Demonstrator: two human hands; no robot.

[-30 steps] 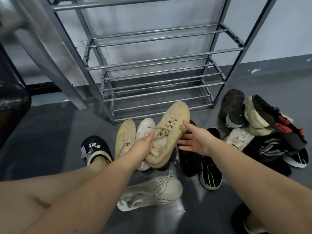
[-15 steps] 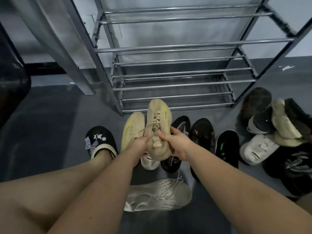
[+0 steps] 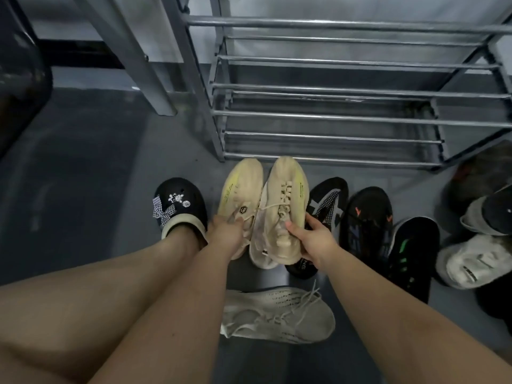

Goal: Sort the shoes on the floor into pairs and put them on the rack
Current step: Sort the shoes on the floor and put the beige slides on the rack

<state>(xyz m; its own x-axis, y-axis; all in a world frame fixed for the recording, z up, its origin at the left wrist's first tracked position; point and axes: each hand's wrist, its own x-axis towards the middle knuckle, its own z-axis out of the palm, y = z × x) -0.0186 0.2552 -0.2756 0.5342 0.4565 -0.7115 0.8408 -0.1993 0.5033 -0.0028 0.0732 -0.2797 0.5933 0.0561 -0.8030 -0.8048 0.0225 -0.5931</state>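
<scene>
Writing: small print on both beige sneakers is too blurred to read; the black shoe [image 3: 302, 268] under my right wrist shows letters ending "NG".
Left hand [image 3: 225, 235]: my fingers curl on the tongue of the left beige sneaker [image 3: 239, 189].
Right hand [image 3: 314, 241]: my thumb and fingers grip the right beige sneaker [image 3: 288, 206] at its collar.
Pair: side by side, toes toward the rack [image 3: 332, 115], just before its bottom rail.
Floor: a white knit sneaker [image 3: 277, 314] lies between my forearms.

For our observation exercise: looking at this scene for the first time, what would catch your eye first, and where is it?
Centre frame, both hands grip cream sneakers: the left hand on the left cream sneaker, the right hand holding the right cream sneaker. Behind them stands the bare metal rack; left, a black clog with a gingham bow is worn on a foot.
</scene>
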